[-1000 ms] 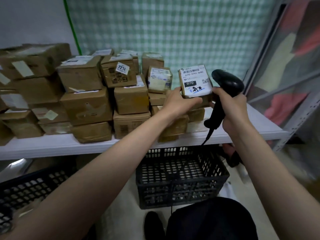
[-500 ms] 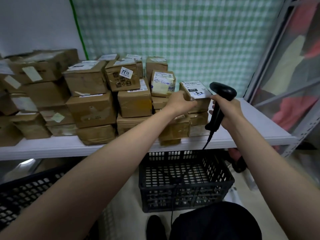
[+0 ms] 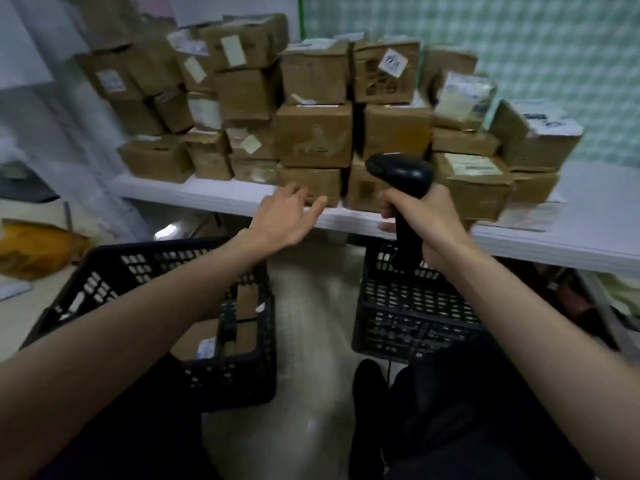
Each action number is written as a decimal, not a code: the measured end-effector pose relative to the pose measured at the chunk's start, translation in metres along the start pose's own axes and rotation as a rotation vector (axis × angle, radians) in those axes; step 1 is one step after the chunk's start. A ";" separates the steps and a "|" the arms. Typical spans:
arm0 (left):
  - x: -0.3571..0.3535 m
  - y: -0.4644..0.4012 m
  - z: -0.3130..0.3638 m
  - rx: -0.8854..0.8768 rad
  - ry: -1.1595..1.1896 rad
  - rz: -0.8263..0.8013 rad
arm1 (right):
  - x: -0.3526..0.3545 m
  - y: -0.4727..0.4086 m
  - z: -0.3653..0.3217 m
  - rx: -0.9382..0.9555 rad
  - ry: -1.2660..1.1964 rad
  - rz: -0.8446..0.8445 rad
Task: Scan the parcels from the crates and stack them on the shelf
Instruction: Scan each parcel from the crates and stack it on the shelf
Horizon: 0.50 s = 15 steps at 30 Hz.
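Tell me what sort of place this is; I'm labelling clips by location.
Probably a parcel sorting or storage room: labelled cardboard parcels stacked on a white shelf, black plastic crates on the floor, a handheld barcode scanner.

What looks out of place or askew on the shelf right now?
The right-end parcel sits tilted on its stack, and the stack's bottom box overhangs the shelf edge. Otherwise the boxes are only loosely aligned.

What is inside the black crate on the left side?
The left crate holds cardboard parcels, one with a white label. The left forearm and the crate walls cover much of the inside, so the count is unclear.
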<state>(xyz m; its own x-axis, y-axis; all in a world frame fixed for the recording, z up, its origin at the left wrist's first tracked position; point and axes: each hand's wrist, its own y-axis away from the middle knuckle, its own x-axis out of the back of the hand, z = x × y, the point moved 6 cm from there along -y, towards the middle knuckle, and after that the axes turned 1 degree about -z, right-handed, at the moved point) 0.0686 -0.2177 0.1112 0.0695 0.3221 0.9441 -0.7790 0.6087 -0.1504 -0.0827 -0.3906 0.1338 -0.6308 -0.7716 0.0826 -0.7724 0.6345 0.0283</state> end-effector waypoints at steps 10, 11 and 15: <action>-0.038 0.069 -0.238 0.434 -0.083 -0.169 | -0.202 0.003 0.093 -0.108 0.295 -0.395; -0.043 0.073 -0.253 0.465 -0.089 -0.179 | -0.215 0.000 0.100 -0.141 0.316 -0.419; -0.076 0.085 -0.309 0.584 -0.104 -0.239 | -0.270 -0.011 0.129 -0.284 0.300 -0.526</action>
<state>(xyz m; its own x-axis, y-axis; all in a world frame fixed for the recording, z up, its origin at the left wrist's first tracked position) 0.1903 0.0337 -0.0636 0.2454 0.1360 0.9598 -0.9628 0.1497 0.2249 0.0859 -0.1952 -0.0171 -0.0951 -0.9613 0.2584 -0.8959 0.1959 0.3987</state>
